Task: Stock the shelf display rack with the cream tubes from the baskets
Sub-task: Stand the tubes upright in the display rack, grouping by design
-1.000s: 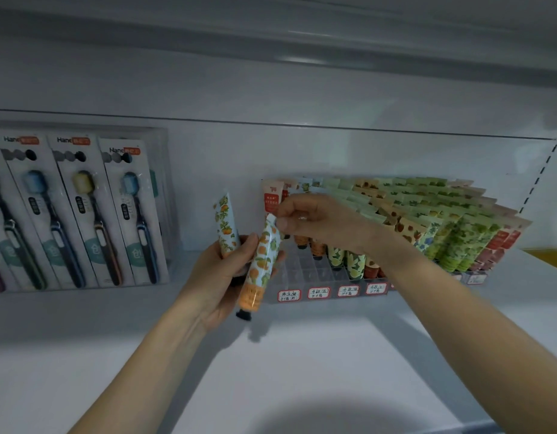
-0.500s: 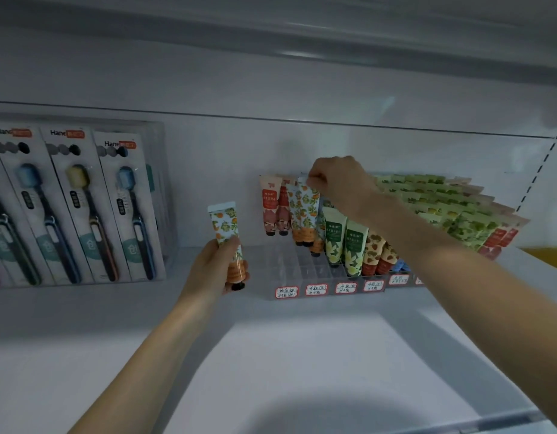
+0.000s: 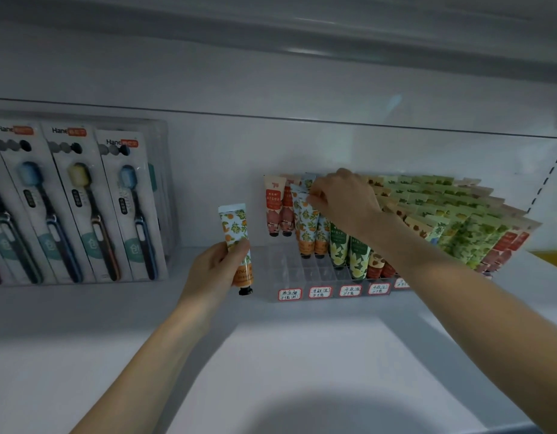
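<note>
Grips a cream tube [image 3: 235, 227] with an orange-fruit print in the left hand [image 3: 214, 274], just left of frame centre. Holds it upright, black cap down, fingers and thumb curled round its lower half, clear of the shelf [image 3: 270, 371] below and just beside the left end of the display rack [image 3: 286, 267].

Pinches the flat top edge of a matching tube [image 3: 305, 220] between thumb and fingertips of the right hand [image 3: 342, 202], at frame centre. Stands that tube cap down among the clear rack's compartments, close against another of the same print; cannot tell whether it sits fully down in its slot.

Shows two red-and-cream tubes [image 3: 275, 208] to its left, and green, brown and red rows [image 3: 458, 220] fanning off to the right of the frame. Leaves several front compartments bare above the handwritten labels [image 3: 289, 294].

Shows toothbrush packs [image 3: 76, 208] leaning against the back wall at the left of the frame.
</note>
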Demonstrator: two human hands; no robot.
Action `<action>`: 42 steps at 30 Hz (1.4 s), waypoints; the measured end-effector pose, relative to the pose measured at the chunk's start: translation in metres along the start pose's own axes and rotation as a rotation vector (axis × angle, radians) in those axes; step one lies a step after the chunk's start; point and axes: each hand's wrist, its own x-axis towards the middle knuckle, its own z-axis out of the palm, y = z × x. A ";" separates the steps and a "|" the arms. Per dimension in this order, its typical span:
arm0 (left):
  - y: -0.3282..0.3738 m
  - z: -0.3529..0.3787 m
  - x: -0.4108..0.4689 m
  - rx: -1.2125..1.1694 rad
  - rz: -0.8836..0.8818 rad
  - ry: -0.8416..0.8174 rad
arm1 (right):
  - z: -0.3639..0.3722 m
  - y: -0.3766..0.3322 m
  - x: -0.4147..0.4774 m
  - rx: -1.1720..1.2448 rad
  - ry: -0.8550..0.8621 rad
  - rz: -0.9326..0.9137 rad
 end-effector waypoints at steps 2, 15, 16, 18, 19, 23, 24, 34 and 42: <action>0.000 0.000 0.000 -0.011 0.004 -0.007 | -0.003 -0.002 0.004 -0.020 -0.065 0.024; -0.001 -0.001 -0.002 -0.017 0.013 -0.050 | -0.010 0.003 0.009 0.142 -0.208 0.135; -0.001 -0.001 -0.002 -0.021 0.013 -0.053 | -0.011 0.004 0.009 0.173 -0.217 0.147; 0.000 -0.001 -0.002 -0.024 0.013 -0.056 | -0.013 0.004 0.011 0.212 -0.209 0.168; 0.000 -0.001 -0.002 -0.022 0.012 -0.057 | -0.015 0.003 0.013 0.220 -0.190 0.174; 0.000 -0.001 -0.002 -0.042 0.010 -0.059 | -0.017 -0.001 0.035 0.273 -0.158 0.191; 0.000 -0.001 -0.002 -0.037 0.008 -0.061 | -0.017 -0.001 0.041 0.286 -0.188 0.193; -0.001 -0.003 0.000 -0.042 0.005 -0.074 | -0.016 0.009 0.053 0.242 -0.337 0.157; -0.003 -0.003 0.000 -0.024 0.016 -0.064 | -0.010 0.013 0.052 0.301 -0.271 0.178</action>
